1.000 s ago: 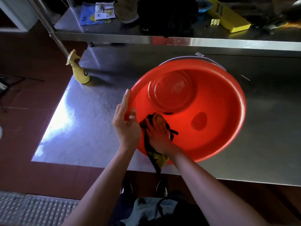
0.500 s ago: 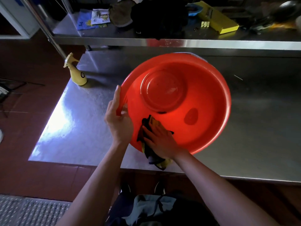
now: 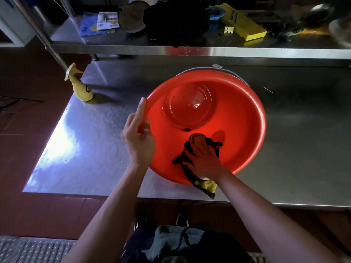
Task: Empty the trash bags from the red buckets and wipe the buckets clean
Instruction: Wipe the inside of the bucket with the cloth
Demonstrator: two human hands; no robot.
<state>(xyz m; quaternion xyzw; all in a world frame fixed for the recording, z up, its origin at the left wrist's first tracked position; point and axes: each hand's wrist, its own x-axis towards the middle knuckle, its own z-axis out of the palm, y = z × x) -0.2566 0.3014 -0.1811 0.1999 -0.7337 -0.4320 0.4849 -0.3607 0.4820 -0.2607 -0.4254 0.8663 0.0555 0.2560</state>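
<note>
A wide red bucket stands tilted toward me on the steel table, its inside facing the camera. My left hand grips its left rim, thumb inside and fingers along the outside. My right hand presses a dark cloth with a yellow side flat against the lower inner wall; the cloth's end hangs over the near rim. A few dark specks lie on the bucket's round bottom. A grey rim shows behind the bucket's far edge.
A yellow spray bottle stands at the table's left back corner. The upper shelf carries a yellow box, dark fabric, papers and utensils. Red floor tiles lie to the left, a metal grate at the bottom left.
My right hand has slid the cloth to the right along the lower inner wall, away from my left hand. My left hand keeps its grip on the rim.
</note>
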